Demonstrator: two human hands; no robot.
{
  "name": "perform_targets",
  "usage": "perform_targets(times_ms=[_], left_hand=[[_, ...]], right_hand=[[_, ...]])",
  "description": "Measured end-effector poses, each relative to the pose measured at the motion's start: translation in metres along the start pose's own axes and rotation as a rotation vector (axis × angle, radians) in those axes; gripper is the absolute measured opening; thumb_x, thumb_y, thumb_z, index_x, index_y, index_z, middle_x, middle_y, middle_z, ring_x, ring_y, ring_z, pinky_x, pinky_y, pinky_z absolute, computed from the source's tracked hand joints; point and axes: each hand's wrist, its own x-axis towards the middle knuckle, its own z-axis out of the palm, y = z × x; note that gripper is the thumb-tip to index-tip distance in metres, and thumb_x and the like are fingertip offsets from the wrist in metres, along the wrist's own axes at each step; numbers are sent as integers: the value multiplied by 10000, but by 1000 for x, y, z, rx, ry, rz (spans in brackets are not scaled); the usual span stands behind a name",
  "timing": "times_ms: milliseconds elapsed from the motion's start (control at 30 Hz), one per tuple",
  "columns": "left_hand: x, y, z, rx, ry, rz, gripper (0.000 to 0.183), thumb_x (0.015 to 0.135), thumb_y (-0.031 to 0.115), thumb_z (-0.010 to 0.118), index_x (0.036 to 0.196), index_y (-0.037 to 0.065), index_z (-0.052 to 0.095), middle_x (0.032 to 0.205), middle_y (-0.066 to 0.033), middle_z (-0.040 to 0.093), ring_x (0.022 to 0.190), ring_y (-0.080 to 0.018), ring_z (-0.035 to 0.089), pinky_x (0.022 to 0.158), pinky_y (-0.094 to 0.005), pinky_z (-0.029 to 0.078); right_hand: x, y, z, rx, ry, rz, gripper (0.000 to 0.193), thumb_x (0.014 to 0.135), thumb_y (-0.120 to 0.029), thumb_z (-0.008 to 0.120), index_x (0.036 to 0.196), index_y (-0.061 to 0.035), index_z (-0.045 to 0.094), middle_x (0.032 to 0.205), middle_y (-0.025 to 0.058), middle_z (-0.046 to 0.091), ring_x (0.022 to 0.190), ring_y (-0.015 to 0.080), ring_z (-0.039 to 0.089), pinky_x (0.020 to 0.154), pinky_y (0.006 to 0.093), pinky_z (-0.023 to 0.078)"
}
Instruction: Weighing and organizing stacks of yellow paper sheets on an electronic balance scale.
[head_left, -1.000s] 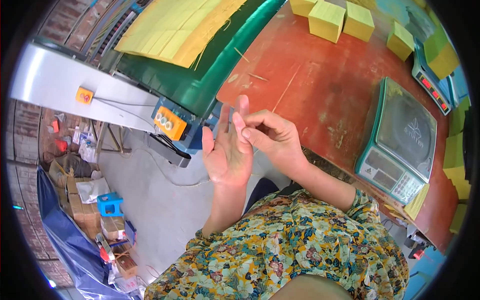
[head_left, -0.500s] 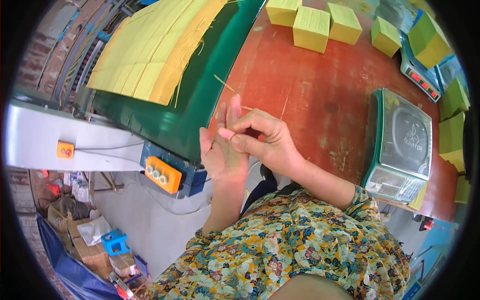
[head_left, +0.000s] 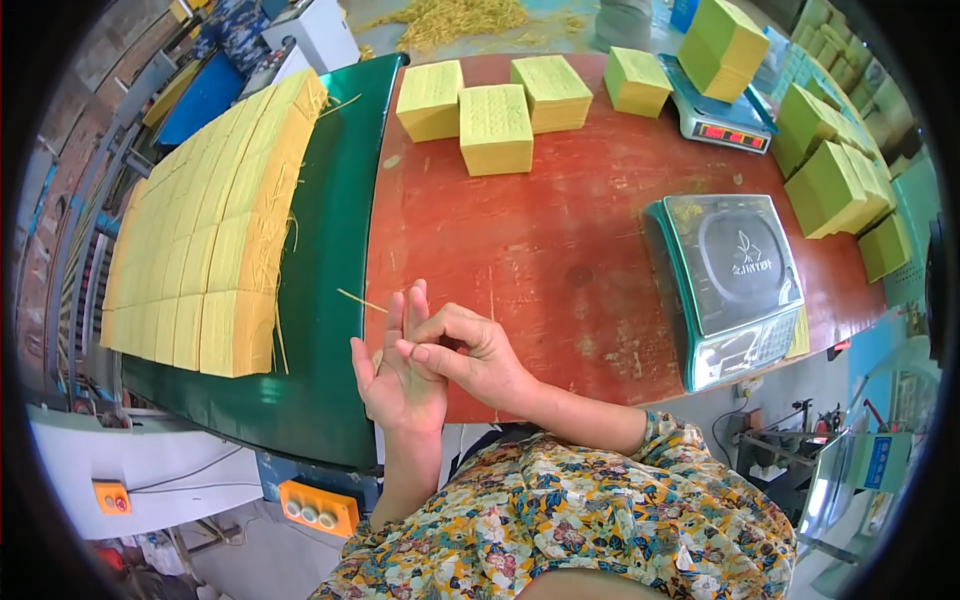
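Note:
My left hand (head_left: 408, 392) is raised over the near left edge of the red table, palm up with its fingers stretched out. My right hand (head_left: 482, 362) reaches across from the right, its thumb and forefinger pinched on a finger of the left hand. Whether anything small lies in that pinch cannot be made out. Just beyond the left fingertips is a thin yellow strip (head_left: 360, 300) at the border of the table and the green surface; whether a finger touches it is unclear.
Left, a large scored slab of yellow paper-like sheets (head_left: 190, 240) lies on the green surface (head_left: 335, 220). Cut yellow stacks (head_left: 496, 130) stand along the red table (head_left: 560, 260). A covered scale (head_left: 735, 265) is at right; another scale (head_left: 735, 135) bears a yellow stack behind it.
The view has swung up and to the right, so more of the table and stacks shows. My hands keep nearly the same pose, the right still pinching the left hand's finger.

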Motion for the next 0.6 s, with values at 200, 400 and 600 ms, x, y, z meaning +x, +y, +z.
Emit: perform_targets(times_ms=[200,400,600], left_hand=[[26,-10,9,40,-46,-67,711,1000,509,430,1483,-3,328,1590,-245,218,1427,-368,344,1036,-529,470],[74,-25,-5,126,52,-17,700,1002,494,443,1432,-53,370,1562,-294,230,1434,-408,310,1059,-513,466],[114,-21,5,105,-1,-21,689,1007,474,428,1434,-64,374,1578,-265,231,1454,-379,287,1140,-569,333]], right_hand=[[15,-4,-24,224,12,74,176,931,-180,705,1012,-28,672,969,2,646,871,60,582,772,254,501],[46,-3,-56,57,102,94,136,924,-132,704,1005,-28,668,871,-4,651,825,44,571,707,231,488],[87,-18,-60,-149,120,-21,112,870,-66,743,944,-40,664,840,8,610,759,62,564,645,243,471]])
